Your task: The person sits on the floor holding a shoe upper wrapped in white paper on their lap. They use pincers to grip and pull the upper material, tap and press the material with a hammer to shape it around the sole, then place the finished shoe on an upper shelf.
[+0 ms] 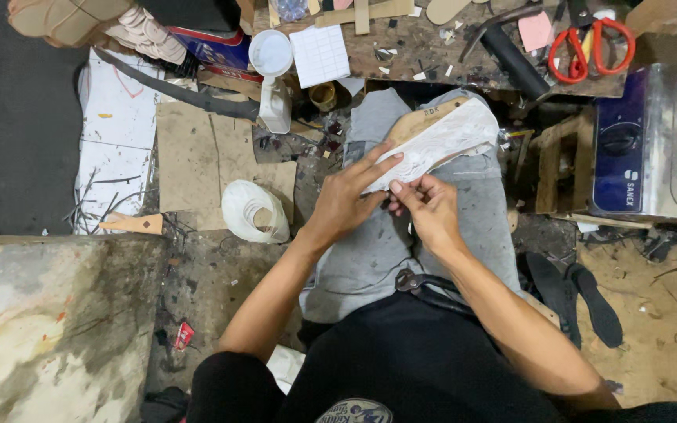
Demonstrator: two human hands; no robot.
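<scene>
The person is sitting with a wooden shoe last [425,124] lying across the lap, its toe pointing toward the workbench [432,47]. A white covering [452,141] is lying over most of the last; only a strip of bare wood along the upper edge is showing. So the wrapping looks well along, and the end nearest the body is the part being worked now: there the white edge is looking loose and wrinkled, and it seems not yet smoothed down.

The left hand [346,200] is lying nearly flat, fingers stretched out and pressing on the near end of the covering. The right hand [429,207] is curled, its fingertips pinching the white edge just below the last.

Pliers [421,283] are resting on the lap, nearer the body than the last. Left of the last, on the floor, a white tape roll [252,211] is sitting on sheets of cardboard [197,157], and a white bottle [274,102] is standing beyond it. Beyond the last, the workbench is holding red scissors [589,47], a hammer [503,39] and scraps. Right of the last, a blue and silver appliance [652,141] is standing, with dark soles [581,294] lying on the dirt floor nearer the person. The room is looking cluttered and dusty.
</scene>
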